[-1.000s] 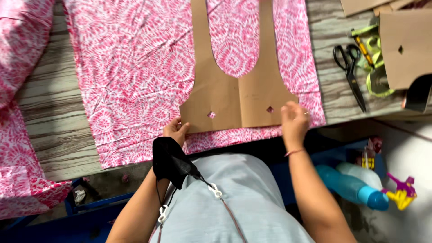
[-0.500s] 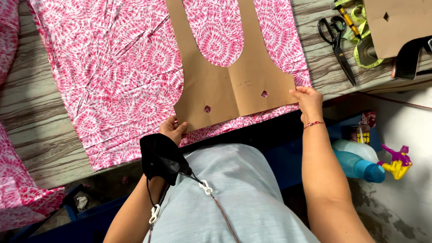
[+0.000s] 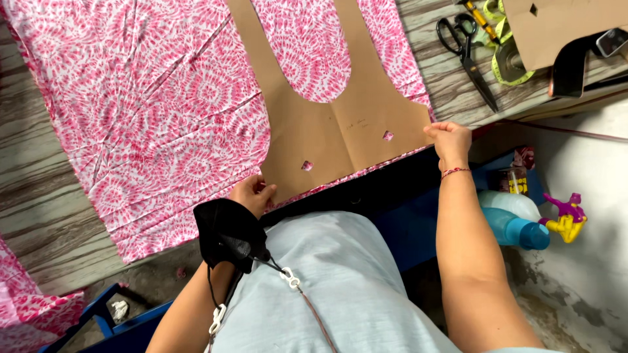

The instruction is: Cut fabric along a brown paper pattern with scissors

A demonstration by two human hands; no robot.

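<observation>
the brown paper pattern (image 3: 340,134), cut with a deep u-shaped scoop and 2 small diamond holes, is lying flat on the pink and white printed fabric (image 3: 163,124), which is spreading across the wooden table (image 3: 39,189) and reaching its near edge. the pattern's lower edge is running along the near edge of the table, almost level with the fabric's hem. the left hand (image 3: 252,195) is resting at the pattern's near left corner, fingers curled and pinched together on the paper edge, with a black mask-like cloth (image 3: 227,234) wrapped around the wrist and a cord with white clips hanging from it. the right hand (image 3: 450,140) is sitting at the pattern's near right corner, fingers folded together and gripping the paper's corner where it meets the fabric edge; a thin red thread bracelet (image 3: 454,172) is circling that wrist. toward the far right corner of the table, black-handled scissors (image 3: 468,49) are lying well apart from both hands, with a yellow-green measuring tape (image 3: 504,55) coiling just beside them and another piece of brown paper (image 3: 562,26) overlapping the tape. below the table's right end, a blue and white plastic bottle (image 3: 513,222) is lying near a small purple and yellow toy (image 3: 568,216). the person's light grey shirt (image 3: 333,287) is filling the bottom of the view.
</observation>
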